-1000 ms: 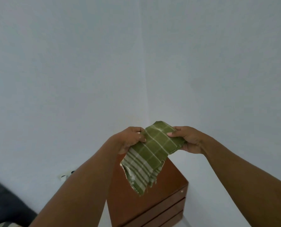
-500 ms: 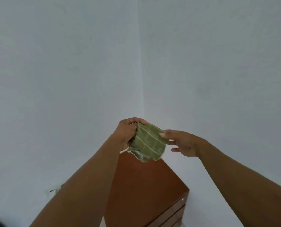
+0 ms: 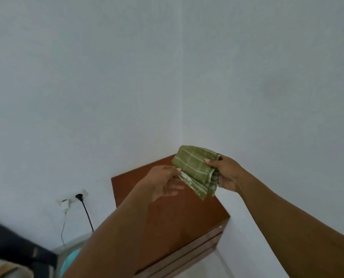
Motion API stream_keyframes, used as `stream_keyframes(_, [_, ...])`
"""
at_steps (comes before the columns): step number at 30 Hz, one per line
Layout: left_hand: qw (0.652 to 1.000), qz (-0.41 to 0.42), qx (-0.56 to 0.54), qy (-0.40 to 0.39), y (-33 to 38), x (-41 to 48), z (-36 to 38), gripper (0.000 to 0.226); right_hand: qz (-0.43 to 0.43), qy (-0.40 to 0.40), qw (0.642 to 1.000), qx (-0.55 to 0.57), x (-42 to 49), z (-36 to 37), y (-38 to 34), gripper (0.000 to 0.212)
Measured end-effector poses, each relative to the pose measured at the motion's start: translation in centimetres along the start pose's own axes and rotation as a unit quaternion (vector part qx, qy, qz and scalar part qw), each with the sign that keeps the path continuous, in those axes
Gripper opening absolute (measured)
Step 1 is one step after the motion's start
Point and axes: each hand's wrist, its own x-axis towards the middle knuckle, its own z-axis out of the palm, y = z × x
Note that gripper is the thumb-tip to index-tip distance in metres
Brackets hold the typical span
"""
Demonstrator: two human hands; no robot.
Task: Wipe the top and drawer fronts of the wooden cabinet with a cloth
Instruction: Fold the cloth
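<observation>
From here I see the green striped cloth folded into a thick wad, up in the air above the reddish-brown cabinet's back corner. Cabinet's upright, drawers closed.

Head view — looking down, close over cabinet.

Woven green cloth, smooth reddish-brown wooden cabinet, matt painted wall

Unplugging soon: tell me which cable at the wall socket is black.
The thicker cable nearer the wooden cabinet, hanging from the round plug; the other cable is thin and pale.
</observation>
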Motion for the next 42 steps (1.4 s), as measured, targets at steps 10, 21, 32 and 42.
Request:
stream_keyframes(10, [0.985,-0.107,-0.078,0.111,-11.6,11.7,7.0,0.011,0.130,0.102,0.986,0.022,8.3,-8.8,14.2,0.027])
stream_keyframes(21, [0.977,-0.120,-0.013,0.177,-24.0,23.0,11.0,0.026,0.097,0.219,0.941,-0.239,15.3,-15.6,26.4,0.015])
stream_keyframes(32, [0.877,0.113,0.454,0.113,-24.1,23.9,11.6,0.057,-0.191,0.104,0.657,-0.722,15.6,-15.6,28.2,0.060])
stream_keyframes(42, [0.739,0.125,0.660,-0.054,-28.3,24.2,10.7,0.097,-0.146,-0.017,0.597,-0.789,16.7,-18.2,30.8,0.061])
